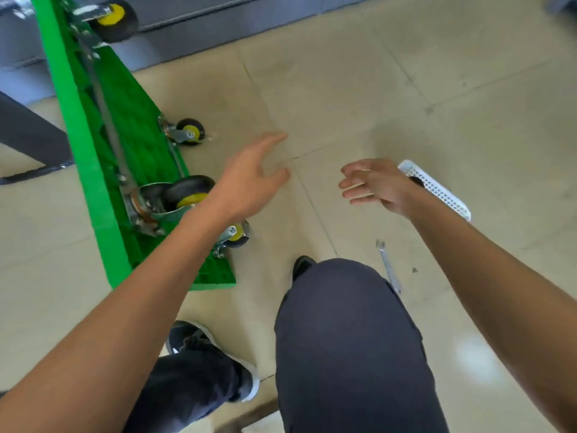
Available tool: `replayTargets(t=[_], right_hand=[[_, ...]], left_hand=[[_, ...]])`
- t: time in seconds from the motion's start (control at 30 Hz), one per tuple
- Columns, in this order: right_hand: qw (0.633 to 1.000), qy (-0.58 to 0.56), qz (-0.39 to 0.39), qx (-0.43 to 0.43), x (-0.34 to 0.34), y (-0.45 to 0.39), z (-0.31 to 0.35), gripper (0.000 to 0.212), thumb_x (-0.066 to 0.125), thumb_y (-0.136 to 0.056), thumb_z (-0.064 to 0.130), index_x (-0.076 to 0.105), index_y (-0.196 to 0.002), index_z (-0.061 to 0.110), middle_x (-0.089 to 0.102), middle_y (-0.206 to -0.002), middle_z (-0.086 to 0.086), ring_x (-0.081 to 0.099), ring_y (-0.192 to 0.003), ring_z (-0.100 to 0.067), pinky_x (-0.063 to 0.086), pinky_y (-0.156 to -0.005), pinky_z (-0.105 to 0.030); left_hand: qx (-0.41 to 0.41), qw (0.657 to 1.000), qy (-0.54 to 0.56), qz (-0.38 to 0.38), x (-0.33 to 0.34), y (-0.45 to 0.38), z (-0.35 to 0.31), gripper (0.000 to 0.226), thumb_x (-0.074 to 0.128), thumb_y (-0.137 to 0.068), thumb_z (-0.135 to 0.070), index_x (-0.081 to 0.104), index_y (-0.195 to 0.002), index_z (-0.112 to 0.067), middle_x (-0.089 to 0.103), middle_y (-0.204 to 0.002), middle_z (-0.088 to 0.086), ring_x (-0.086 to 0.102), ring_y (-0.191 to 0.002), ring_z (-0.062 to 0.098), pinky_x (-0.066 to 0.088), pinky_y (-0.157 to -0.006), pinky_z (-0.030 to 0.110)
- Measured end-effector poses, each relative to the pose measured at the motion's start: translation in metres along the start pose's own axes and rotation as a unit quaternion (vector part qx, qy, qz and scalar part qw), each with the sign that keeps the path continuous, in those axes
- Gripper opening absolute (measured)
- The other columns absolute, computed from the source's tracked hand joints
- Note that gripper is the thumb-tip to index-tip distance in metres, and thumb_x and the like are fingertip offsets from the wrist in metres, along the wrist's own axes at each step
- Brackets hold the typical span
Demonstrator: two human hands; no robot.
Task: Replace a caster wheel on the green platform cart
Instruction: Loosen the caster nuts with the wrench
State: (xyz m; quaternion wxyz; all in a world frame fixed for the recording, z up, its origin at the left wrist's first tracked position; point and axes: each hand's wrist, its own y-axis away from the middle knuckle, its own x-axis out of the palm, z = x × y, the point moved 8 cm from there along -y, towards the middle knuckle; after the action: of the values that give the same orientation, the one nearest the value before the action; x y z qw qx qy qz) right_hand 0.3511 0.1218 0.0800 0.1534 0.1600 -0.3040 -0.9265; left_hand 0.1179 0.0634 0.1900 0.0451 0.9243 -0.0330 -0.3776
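Two legs in dark trousers fill the near ground: a bent knee (343, 323) at six o'clock and a dark shoe with a white sole (215, 357) at seven. Just past the knee, at about five o'clock of the view's centre, a metal wrench (388, 267) lies flat on the beige tiled floor (421, 98), apart from everything else.

Both arms reach forward over the tiles. The left hand (249, 173) hangs with fingers straight and spread, thumb apart, gripping nothing; its forearm crosses in front of the nearest casters. The right hand (377, 185) hangs at three o'clock of the left one, fingers loosely extended and slightly parted, also empty. A strip of bare floor separates the two hands. Just beyond the right wrist lies a white perforated tray (437, 189), partly hidden by it.

At nine to eleven o'clock the green platform cart (125, 120) stands tipped on its long edge, underside facing right, its near corner on the floor. A large caster (187, 195) sits by the left forearm, a small caster (237, 235) below it, another small caster (189, 131) farther along, and a far caster (114, 18) at the top edge. Open tiles run from twelve to three o'clock up to a grey wall base (218, 35).
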Motion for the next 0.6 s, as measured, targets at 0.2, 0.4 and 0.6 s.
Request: replayTargets(t=[0.2,0.4,0.6], right_hand=[[0.987,-0.008,-0.099,0.125,-0.061,-0.01,-0.147,0.02,0.057,-0.1,0.017,0.066,-0.116,0.009,0.074,-0.102,-0.016,0.073,-0.089,-0.029,0.059,-0.075,-0.033],[0.955,0.105,-0.157,0.229,-0.085,-0.034,-0.283,0.03,0.066,-0.092,0.015,0.068,-0.121,0.007,0.069,-0.116,-0.011,0.066,-0.102,-0.025,0.054,-0.09,-0.033],[0.925,0.244,-0.169,0.238,-0.074,-0.05,-0.346,0.05,0.059,-0.093,0.02,0.05,-0.14,0.006,0.062,-0.124,-0.019,0.056,-0.122,-0.035,0.046,-0.095,-0.037]], left_hand=[[-0.018,0.994,0.027,0.107,0.102,-0.037,0.021,0.053,0.064,-0.094,-0.017,0.05,-0.145,-0.018,0.046,-0.152,0.0,0.039,-0.141,0.011,0.019,-0.106,0.007],[-0.067,0.982,0.052,0.17,0.165,-0.046,0.054,0.052,0.062,-0.096,-0.025,0.048,-0.146,-0.031,0.044,-0.151,-0.011,0.035,-0.139,0.002,0.022,-0.104,0.01],[-0.09,0.976,0.051,0.193,0.201,-0.044,0.089,0.05,0.062,-0.095,-0.025,0.051,-0.143,-0.033,0.046,-0.15,-0.014,0.038,-0.138,0.0,0.024,-0.108,0.012]])
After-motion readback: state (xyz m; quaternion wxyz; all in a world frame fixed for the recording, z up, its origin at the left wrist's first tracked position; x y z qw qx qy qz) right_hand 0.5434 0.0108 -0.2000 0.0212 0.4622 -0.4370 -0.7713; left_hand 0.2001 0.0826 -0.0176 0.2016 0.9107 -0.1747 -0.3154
